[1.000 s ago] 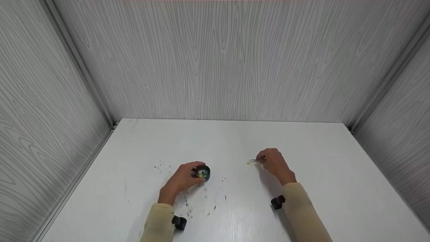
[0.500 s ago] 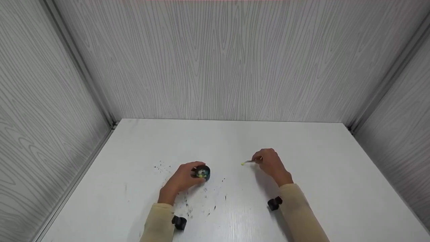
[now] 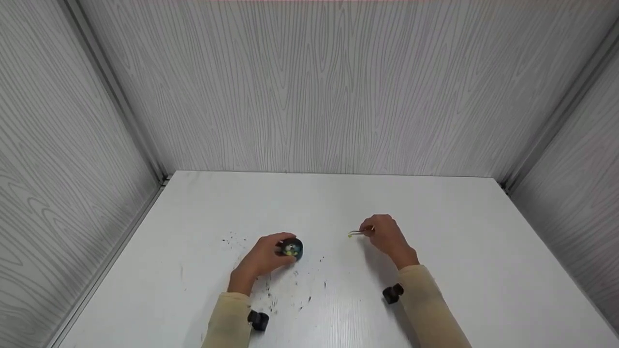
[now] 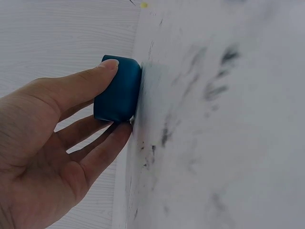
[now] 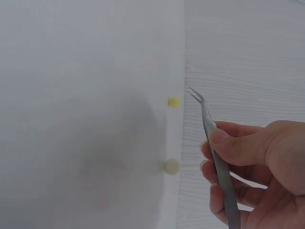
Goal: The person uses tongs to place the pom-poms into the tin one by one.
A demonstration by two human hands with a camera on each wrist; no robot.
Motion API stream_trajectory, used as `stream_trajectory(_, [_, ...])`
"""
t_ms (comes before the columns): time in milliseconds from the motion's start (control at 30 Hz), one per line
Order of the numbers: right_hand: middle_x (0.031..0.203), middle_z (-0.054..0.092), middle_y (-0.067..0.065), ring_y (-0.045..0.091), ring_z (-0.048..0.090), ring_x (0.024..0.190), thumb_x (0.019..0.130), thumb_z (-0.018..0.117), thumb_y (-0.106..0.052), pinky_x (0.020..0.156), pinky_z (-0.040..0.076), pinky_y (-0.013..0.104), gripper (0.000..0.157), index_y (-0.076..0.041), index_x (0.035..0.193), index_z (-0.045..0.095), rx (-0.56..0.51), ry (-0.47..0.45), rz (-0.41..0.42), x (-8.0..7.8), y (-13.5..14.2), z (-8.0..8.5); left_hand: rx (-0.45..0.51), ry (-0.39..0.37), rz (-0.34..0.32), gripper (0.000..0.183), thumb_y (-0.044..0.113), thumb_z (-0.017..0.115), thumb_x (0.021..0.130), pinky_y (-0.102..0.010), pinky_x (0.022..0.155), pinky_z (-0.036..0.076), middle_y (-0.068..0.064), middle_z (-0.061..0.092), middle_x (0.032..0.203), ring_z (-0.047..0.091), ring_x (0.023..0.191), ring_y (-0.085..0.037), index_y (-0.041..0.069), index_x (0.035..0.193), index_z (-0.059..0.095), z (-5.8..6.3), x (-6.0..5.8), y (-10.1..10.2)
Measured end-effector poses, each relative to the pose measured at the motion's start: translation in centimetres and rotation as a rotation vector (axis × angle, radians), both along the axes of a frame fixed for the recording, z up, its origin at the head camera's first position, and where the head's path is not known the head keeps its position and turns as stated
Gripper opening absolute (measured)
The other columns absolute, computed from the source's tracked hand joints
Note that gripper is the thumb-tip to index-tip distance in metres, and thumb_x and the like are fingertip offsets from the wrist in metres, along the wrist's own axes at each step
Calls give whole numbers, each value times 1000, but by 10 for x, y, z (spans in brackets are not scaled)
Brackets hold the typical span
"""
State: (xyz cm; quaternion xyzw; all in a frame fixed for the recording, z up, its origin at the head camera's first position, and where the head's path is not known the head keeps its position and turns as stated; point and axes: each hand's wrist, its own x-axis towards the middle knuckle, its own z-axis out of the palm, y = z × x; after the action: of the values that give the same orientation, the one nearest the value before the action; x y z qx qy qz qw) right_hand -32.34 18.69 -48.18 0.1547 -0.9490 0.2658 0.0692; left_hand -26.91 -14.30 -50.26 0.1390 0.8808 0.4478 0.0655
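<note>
My left hand (image 3: 265,253) grips a small dark-blue round pot (image 3: 298,251) by its sides as it stands on the table. Several yellow, white and blue bits show inside. In the left wrist view the pot (image 4: 119,90) has a smooth teal outer wall, with my thumb and fingers around it. My right hand (image 3: 387,234) pinches bent-tip metal tweezers (image 5: 209,126) between thumb and fingers. Their tips stand apart with nothing between them. A small yellow bead (image 5: 174,102) lies on the table close to the tips. A pale bead (image 5: 171,166) rests nearer my right hand.
Dark specks and smudges (image 3: 270,295) mark the white table (image 3: 329,193) around the left hand. Grey wood-grain panels (image 3: 309,87) rise at the back and both sides.
My right hand has moved left with the tweezers, and the yellow bead at their tips has shifted left too. The tips now stand off the bead. The left hand and pot stayed still.
</note>
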Motion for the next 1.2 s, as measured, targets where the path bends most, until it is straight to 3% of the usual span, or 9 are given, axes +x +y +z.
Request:
stream_trajectory(533, [94, 78, 13, 30, 73, 94, 88, 74, 8, 81, 60, 45, 14, -3, 90, 82, 46, 37, -23, -3, -2, -3, -2, 15, -23, 56, 13, 79, 91, -59, 108, 50, -19, 59, 146, 60, 131, -44, 9, 143, 60, -1, -1, -1])
stream_trajectory(900, [93, 79, 13, 32, 73, 93, 88, 73, 9, 82, 61, 46, 14, -2, 89, 82, 45, 36, 1, -4, 4, -6, -24, -12, 15, 56, 12, 79, 91, -57, 108, 50, -18, 59, 146, 61, 131, -43, 12, 143, 60, 2, 0, 1])
stream_trajectory(1200, [91, 77, 13, 27, 71, 89, 88, 73, 8, 79, 60, 43, 14, -3, 90, 82, 10, 42, 9, 2, -7, 4, -17, -20, 26, 56, 12, 79, 91, -58, 110, 49, -16, 59, 148, 60, 132, -42, 14, 144, 60, 1, 0, 3])
